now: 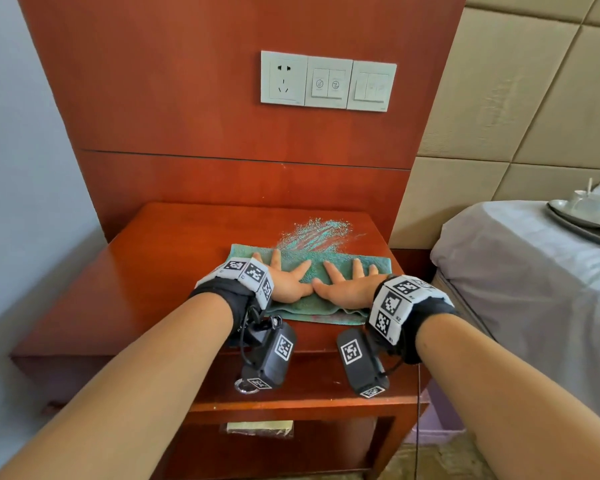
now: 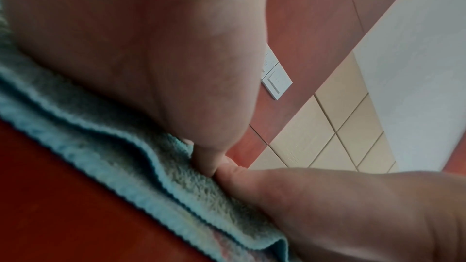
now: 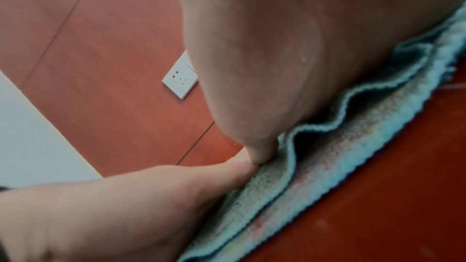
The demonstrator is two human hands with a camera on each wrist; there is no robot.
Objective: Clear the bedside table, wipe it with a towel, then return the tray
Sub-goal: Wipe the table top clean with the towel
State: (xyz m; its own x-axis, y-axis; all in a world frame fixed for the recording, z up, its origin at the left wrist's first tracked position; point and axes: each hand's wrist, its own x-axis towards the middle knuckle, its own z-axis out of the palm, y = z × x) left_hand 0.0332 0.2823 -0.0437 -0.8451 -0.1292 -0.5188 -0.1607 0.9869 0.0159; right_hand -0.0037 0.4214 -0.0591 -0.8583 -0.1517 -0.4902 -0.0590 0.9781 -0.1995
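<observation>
A folded green towel lies on the red-brown bedside table, right of its middle. Both my hands lie flat on the towel with fingers spread, thumb tips touching: my left hand on its left half, my right hand on its right half. Just beyond the towel, a patch of glittery powder streaks the tabletop. In the wrist views the towel's folded edge shows under each palm. The grey tray with white cups sits on the bed at the far right.
A wood wall panel with a socket and switches rises behind the table. The bed with a grey sheet stands close on the right, with a padded headboard behind it. A packet lies on the shelf under the tabletop.
</observation>
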